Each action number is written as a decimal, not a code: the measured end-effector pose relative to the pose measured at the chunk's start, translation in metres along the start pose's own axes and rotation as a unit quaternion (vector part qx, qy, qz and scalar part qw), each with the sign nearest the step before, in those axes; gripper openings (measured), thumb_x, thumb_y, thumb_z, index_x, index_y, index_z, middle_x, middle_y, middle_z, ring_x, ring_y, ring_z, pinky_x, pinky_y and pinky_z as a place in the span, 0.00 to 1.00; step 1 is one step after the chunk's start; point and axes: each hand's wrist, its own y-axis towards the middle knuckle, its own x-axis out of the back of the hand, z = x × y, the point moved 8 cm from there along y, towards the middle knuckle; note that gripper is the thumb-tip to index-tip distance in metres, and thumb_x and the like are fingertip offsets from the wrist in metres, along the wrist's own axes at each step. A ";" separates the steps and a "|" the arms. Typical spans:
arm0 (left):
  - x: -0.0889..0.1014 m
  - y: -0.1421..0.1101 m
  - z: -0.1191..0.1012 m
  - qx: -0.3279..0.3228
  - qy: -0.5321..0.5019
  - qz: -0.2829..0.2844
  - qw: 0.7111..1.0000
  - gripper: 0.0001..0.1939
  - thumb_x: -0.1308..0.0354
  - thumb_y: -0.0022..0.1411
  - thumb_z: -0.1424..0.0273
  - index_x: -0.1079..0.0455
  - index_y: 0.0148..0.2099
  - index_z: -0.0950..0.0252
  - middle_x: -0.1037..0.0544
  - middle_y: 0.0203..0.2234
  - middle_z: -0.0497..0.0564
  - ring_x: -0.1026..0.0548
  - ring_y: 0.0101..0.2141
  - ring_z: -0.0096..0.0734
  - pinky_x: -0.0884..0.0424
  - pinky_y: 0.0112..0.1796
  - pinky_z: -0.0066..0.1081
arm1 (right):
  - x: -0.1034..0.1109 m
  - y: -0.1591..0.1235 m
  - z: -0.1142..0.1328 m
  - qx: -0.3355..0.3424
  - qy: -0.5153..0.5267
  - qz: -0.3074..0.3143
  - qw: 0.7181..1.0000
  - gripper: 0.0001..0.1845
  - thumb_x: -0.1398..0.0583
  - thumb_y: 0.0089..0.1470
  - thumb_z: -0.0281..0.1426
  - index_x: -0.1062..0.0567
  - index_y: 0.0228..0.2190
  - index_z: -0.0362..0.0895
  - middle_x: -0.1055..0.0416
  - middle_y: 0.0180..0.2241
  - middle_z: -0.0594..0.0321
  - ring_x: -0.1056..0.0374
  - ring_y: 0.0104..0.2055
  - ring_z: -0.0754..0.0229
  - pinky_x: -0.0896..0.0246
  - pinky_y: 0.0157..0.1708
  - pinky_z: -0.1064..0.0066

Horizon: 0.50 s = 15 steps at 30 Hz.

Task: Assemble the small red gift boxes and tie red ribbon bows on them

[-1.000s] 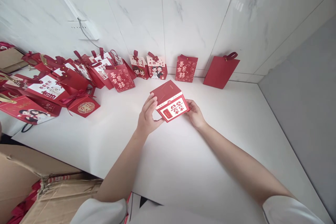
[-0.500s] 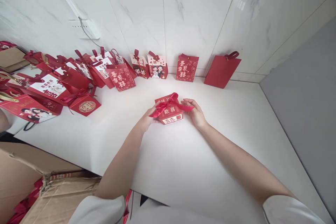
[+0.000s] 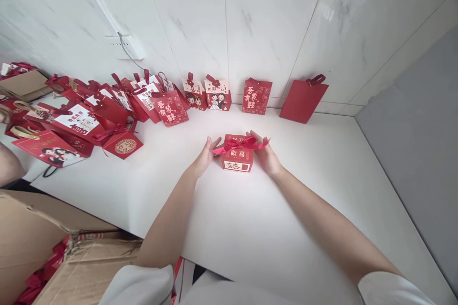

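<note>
A small red gift box (image 3: 236, 160) with gold characters and a red ribbon bow (image 3: 239, 143) on top stands upright on the white table (image 3: 250, 228). My left hand (image 3: 204, 156) lies against its left side with fingers stretched out, touching the ribbon's left tail. On the box's right side, my right hand (image 3: 264, 153) has its fingers extended, with the ribbon's right tail passing over them. Neither hand wraps round the box.
Several red gift bags (image 3: 171, 108) and boxes stand along the marble wall and pile up at the left; one plain red bag (image 3: 302, 100) leans at the right. Open cardboard cartons (image 3: 53, 257) sit below the table's near-left edge. Another person's arm (image 3: 9, 167) shows at far left.
The box was held tilted in both hands, then turned bow-up and lowered; now it rests upright on the table and my fingers have loosened beside it.
</note>
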 end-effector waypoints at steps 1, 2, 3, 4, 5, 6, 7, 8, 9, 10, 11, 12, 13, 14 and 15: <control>-0.010 -0.001 -0.001 -0.013 0.003 0.041 0.999 0.47 0.55 0.54 0.36 0.50 0.69 0.55 0.39 0.64 0.54 0.43 0.64 0.48 0.50 0.63 0.48 | -0.002 -0.001 0.001 -0.009 0.020 0.005 1.000 0.32 0.55 0.59 0.57 0.33 0.56 0.55 0.41 0.63 0.65 0.46 0.66 0.52 0.58 0.66 0.53; -0.021 -0.002 -0.002 -0.030 0.018 0.078 0.996 0.51 0.49 0.52 0.36 0.55 0.70 0.55 0.43 0.65 0.54 0.45 0.64 0.49 0.50 0.63 0.49 | -0.003 -0.002 0.002 -0.018 0.042 0.007 0.999 0.33 0.56 0.58 0.58 0.33 0.56 0.55 0.39 0.62 0.63 0.44 0.65 0.52 0.55 0.65 0.53; -0.030 -0.004 -0.003 -0.047 0.042 0.107 0.992 0.55 0.41 0.48 0.40 0.59 0.71 0.53 0.45 0.66 0.55 0.45 0.65 0.51 0.49 0.62 0.49 | -0.003 -0.002 0.002 -0.025 0.064 0.007 0.998 0.34 0.56 0.58 0.59 0.32 0.55 0.54 0.36 0.61 0.62 0.41 0.63 0.51 0.52 0.63 0.53; -0.036 -0.006 -0.004 -0.062 0.072 0.120 0.988 0.59 0.34 0.45 0.46 0.63 0.71 0.52 0.45 0.66 0.55 0.45 0.64 0.52 0.46 0.61 0.50 | -0.002 -0.003 0.003 -0.032 0.082 0.005 0.996 0.34 0.55 0.57 0.59 0.31 0.54 0.53 0.33 0.58 0.61 0.38 0.61 0.50 0.48 0.61 0.53; -0.038 -0.006 -0.004 -0.072 0.104 0.117 0.985 0.63 0.29 0.43 0.53 0.66 0.71 0.50 0.44 0.66 0.56 0.43 0.63 0.53 0.44 0.60 0.50 | -0.001 -0.003 0.002 -0.038 0.093 0.003 0.995 0.35 0.54 0.57 0.60 0.30 0.53 0.52 0.29 0.55 0.59 0.35 0.58 0.49 0.45 0.59 0.53; -0.037 -0.006 -0.004 -0.081 0.134 0.101 0.983 0.64 0.27 0.42 0.59 0.67 0.71 0.49 0.43 0.65 0.56 0.41 0.62 0.53 0.41 0.58 0.51 | 0.001 -0.003 0.002 -0.043 0.098 -0.002 0.994 0.35 0.54 0.56 0.60 0.29 0.51 0.51 0.26 0.50 0.58 0.32 0.55 0.49 0.42 0.56 0.53; -0.032 -0.006 -0.005 -0.090 0.160 0.075 0.980 0.62 0.28 0.43 0.63 0.65 0.71 0.48 0.43 0.65 0.56 0.39 0.61 0.52 0.39 0.57 0.50 | 0.003 -0.003 0.002 -0.044 0.098 -0.010 0.994 0.35 0.53 0.56 0.60 0.28 0.50 0.50 0.24 0.46 0.57 0.29 0.51 0.49 0.39 0.53 0.54; -0.024 -0.005 -0.008 -0.104 0.179 0.043 0.978 0.59 0.29 0.45 0.65 0.63 0.70 0.50 0.42 0.64 0.57 0.37 0.60 0.51 0.38 0.56 0.50 | 0.007 -0.003 0.002 -0.041 0.096 -0.022 0.994 0.35 0.52 0.55 0.60 0.28 0.48 0.49 0.22 0.41 0.57 0.27 0.47 0.50 0.36 0.50 0.55; -0.014 -0.004 -0.012 -0.119 0.191 0.010 0.974 0.55 0.31 0.47 0.66 0.59 0.70 0.52 0.41 0.64 0.58 0.36 0.59 0.50 0.37 0.56 0.49 | 0.011 -0.003 0.003 -0.033 0.095 -0.038 0.994 0.34 0.52 0.55 0.61 0.27 0.46 0.48 0.21 0.36 0.58 0.26 0.42 0.51 0.35 0.47 0.57; -0.004 -0.004 -0.018 -0.133 0.198 -0.021 0.971 0.52 0.33 0.48 0.66 0.56 0.70 0.54 0.39 0.62 0.59 0.34 0.58 0.49 0.37 0.55 0.49 | 0.015 -0.003 0.004 -0.023 0.096 -0.053 0.994 0.34 0.52 0.55 0.61 0.27 0.44 0.48 0.22 0.32 0.59 0.25 0.38 0.53 0.33 0.44 0.59; 0.006 -0.006 -0.026 -0.147 0.202 -0.055 0.967 0.48 0.36 0.50 0.67 0.53 0.69 0.57 0.36 0.60 0.60 0.33 0.56 0.48 0.36 0.55 0.49 | 0.019 -0.003 0.004 -0.015 0.101 -0.067 0.993 0.33 0.52 0.55 0.60 0.27 0.43 0.48 0.23 0.29 0.60 0.26 0.35 0.55 0.33 0.41 0.61; 0.016 -0.009 -0.037 -0.165 0.208 -0.098 0.959 0.44 0.39 0.51 0.68 0.51 0.68 0.59 0.34 0.58 0.61 0.32 0.55 0.47 0.36 0.55 0.49 | 0.021 -0.003 0.004 -0.011 0.108 -0.076 0.991 0.32 0.52 0.56 0.60 0.27 0.42 0.47 0.23 0.27 0.61 0.27 0.33 0.56 0.32 0.39 0.62; 0.024 -0.014 -0.051 -0.187 0.222 -0.144 0.946 0.40 0.42 0.53 0.68 0.48 0.67 0.60 0.32 0.57 0.61 0.31 0.55 0.45 0.37 0.55 0.49 | 0.023 -0.003 0.003 -0.011 0.116 -0.080 0.990 0.32 0.52 0.56 0.59 0.27 0.41 0.47 0.24 0.26 0.61 0.27 0.32 0.57 0.32 0.38 0.64; 0.027 -0.022 -0.068 -0.216 0.245 -0.189 0.926 0.36 0.44 0.54 0.68 0.46 0.65 0.60 0.32 0.56 0.60 0.32 0.55 0.44 0.38 0.55 0.49 | 0.024 -0.002 0.003 -0.015 0.125 -0.081 0.989 0.31 0.52 0.57 0.58 0.27 0.41 0.47 0.25 0.25 0.61 0.28 0.31 0.58 0.32 0.38 0.65; 0.024 -0.031 -0.087 -0.247 0.279 -0.215 0.903 0.32 0.45 0.56 0.68 0.43 0.64 0.59 0.32 0.57 0.58 0.33 0.57 0.43 0.39 0.57 0.48 | 0.024 -0.002 0.002 -0.019 0.132 -0.081 0.988 0.31 0.52 0.58 0.58 0.27 0.41 0.46 0.25 0.25 0.61 0.28 0.32 0.58 0.32 0.37 0.65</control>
